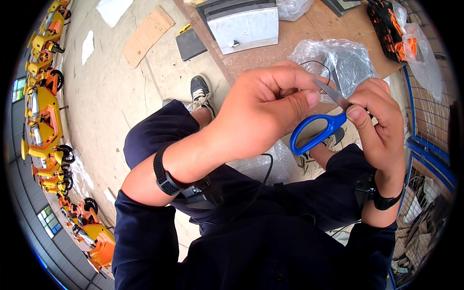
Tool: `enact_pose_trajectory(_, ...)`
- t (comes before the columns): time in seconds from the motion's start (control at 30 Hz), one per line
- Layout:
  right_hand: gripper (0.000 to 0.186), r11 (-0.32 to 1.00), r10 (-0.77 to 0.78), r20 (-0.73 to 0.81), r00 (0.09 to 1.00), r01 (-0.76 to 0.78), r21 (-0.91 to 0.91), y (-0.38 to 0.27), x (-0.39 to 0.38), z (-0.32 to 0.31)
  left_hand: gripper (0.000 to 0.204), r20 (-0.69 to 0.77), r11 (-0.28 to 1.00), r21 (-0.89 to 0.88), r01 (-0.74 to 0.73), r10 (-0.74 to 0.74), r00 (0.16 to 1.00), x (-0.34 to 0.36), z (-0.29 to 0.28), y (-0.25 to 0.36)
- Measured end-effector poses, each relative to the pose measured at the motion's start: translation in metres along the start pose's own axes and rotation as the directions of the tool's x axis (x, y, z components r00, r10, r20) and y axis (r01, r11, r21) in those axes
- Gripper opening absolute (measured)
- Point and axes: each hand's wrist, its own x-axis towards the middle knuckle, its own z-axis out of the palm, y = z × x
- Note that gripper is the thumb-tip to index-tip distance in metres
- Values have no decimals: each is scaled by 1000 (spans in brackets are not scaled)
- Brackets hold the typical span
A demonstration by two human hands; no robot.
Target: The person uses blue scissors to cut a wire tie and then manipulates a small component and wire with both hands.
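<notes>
My left hand [270, 108] is closed, with thumb and forefinger pinched together. A thin black wire [329, 71] loops up from behind its fingers and curves down toward the scissors; the pinched part is hidden. My right hand [379, 121] grips a pair of blue-handled scissors [334, 123] around the pivot, not through the finger loops. The steel blades point up and left, their tip close to my left thumb. One blue loop hangs below, between the two hands.
Beyond my hands, a brown board [232, 63] bears a silver metal box [245, 31] and crumpled clear plastic [353, 55]. Black-and-orange gloves [386, 29] lie at far right, near a blue-framed wire cage [430, 166]. Cardboard [147, 36] lies on the floor; yellow-orange scooters [46, 113] line the left.
</notes>
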Motion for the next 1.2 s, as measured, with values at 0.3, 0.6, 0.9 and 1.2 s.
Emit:
enact_pose_trajectory(0.3,12,995,91,-134,987,-96,-29,10,-3,-4,19,-27,999,44,-7,8,1000,-2,0,7)
enact_pose_trajectory(0.6,11,999,-31,6,1000,31,-17,-2,0,0,23,-1,998,-30,63,-64,998,-2,2,4)
enact_pose_trajectory(0.9,13,998,-55,-3,998,55,-30,-6,1,10,23,57,979,-141,144,-137,989,-3,3,1)
enact_pose_trajectory(1.2,13,1000,-28,17,999,28,-12,-4,1,8,22,77,970,-130,203,-194,978,-2,1,3)
